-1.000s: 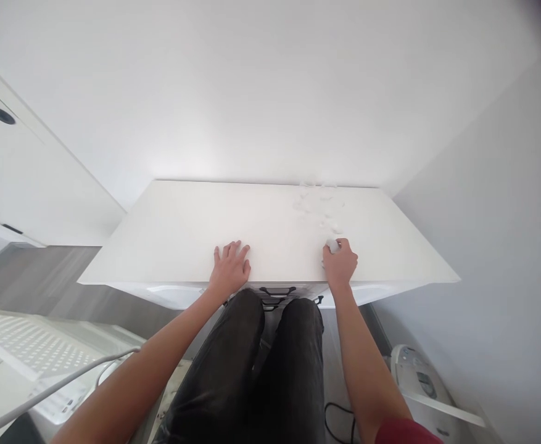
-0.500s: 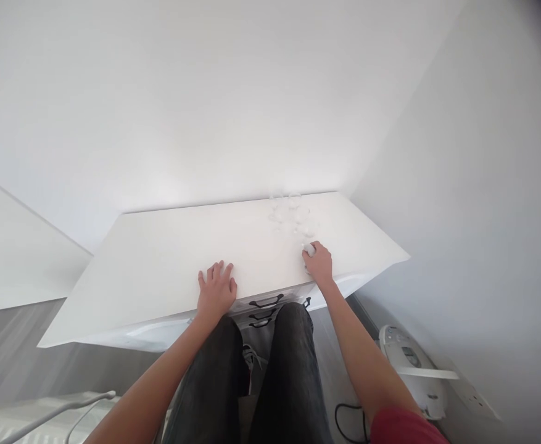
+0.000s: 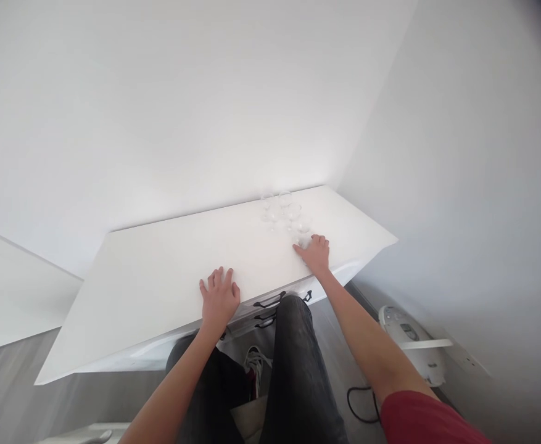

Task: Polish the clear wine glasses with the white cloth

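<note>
Several clear glasses (image 3: 294,211) stand in a close group on the white cabinet top (image 3: 173,265), toward its back right; their exact shape is faint against the white. My right hand (image 3: 315,253) is at the front of the group, thumb and fingers spread apart around the nearest glass (image 3: 304,241). Whether the fingertips still touch that glass I cannot tell. Resting on the cabinet top near its front edge, my left hand (image 3: 219,299) has its fingers spread and holds nothing.
Black drawer handles (image 3: 270,301) stick out from the cabinet front, close to my knees. A white appliance with a handle (image 3: 411,345) stands on the floor at the right, near a black cable (image 3: 363,405). White walls (image 3: 205,111) rise behind and to the right.
My right hand has loosened from its closed grip on the front glass, and its thumb and fingers are now apart. The view has shifted slightly. My left hand stays on the cabinet top.
</note>
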`<state>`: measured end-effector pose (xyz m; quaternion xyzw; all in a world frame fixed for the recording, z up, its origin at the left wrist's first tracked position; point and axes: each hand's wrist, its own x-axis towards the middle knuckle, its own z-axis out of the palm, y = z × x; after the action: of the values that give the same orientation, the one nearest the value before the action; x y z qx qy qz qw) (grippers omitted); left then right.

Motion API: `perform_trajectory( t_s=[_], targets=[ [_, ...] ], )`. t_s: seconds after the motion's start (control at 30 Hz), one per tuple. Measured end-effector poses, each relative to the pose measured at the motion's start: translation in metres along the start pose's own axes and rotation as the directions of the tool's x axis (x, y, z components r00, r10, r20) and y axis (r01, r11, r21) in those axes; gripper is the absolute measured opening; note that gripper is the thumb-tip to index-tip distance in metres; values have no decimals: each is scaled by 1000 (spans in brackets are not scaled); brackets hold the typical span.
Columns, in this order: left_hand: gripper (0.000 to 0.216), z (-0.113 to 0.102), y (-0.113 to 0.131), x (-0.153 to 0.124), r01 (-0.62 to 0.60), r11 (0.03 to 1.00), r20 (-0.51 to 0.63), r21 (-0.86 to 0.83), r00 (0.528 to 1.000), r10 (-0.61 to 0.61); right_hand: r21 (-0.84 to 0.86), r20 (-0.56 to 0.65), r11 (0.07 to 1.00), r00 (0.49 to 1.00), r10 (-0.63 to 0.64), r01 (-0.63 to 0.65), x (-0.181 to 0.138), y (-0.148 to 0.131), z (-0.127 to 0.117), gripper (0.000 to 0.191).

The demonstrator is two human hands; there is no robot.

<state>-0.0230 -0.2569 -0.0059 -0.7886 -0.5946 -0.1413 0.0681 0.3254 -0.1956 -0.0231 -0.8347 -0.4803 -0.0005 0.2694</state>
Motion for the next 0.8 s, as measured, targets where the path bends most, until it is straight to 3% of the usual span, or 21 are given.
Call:
perform_trajectory(
  t_s=[0.17, 0.3, 0.4, 0.5, 0.6, 0.67, 0.73, 0.77, 0.8],
  targets=[
    [49, -3, 1, -2, -14, 1000, -18, -10, 1000, 14, -70, -40, 995, 997, 72, -74, -23, -11, -9, 55],
    [48, -7, 1, -1, -15, 1000, -18, -23, 1000, 15, -97, 10, 994, 999, 49, -48, -39, -23, -14, 35],
    [49, -6, -4, 2, -25, 999, -9, -46, 1000, 24, -105, 21, 994, 999, 41, -39, -56, -37, -14, 32],
    [51, -10, -4, 0, -7, 994, 62, -107, 998, 14, -107, 17, 994, 999, 39, -37, -77, -53, -10, 35],
    [49, -38, 7, -23, 14, 975, 197, -223, 980, 31, -99, 20, 995, 1000, 9, -7, -99, -69, -4, 37],
    [41, -74, 17, -57, -67, 912, 328, -405, 920, 213, -89, 20, 996, 1000, -12, 13, -113, -78, 0, 36],
    [32, -118, 24, -100, -143, 779, 384, -610, 807, 449, -77, 15, 996, 999, -47, 48, -125, -85, 1, 33],
    [28, -140, 25, -123, -225, 699, 347, -678, 741, 575, -70, 12, 995, 998, -64, 65, -129, -88, 1, 32],
    [25, -159, 25, -143, -360, 605, 224, -710, 699, 680, -65, 8, 995, 997, -77, 77, -133, -90, 1, 31]
  ],
)
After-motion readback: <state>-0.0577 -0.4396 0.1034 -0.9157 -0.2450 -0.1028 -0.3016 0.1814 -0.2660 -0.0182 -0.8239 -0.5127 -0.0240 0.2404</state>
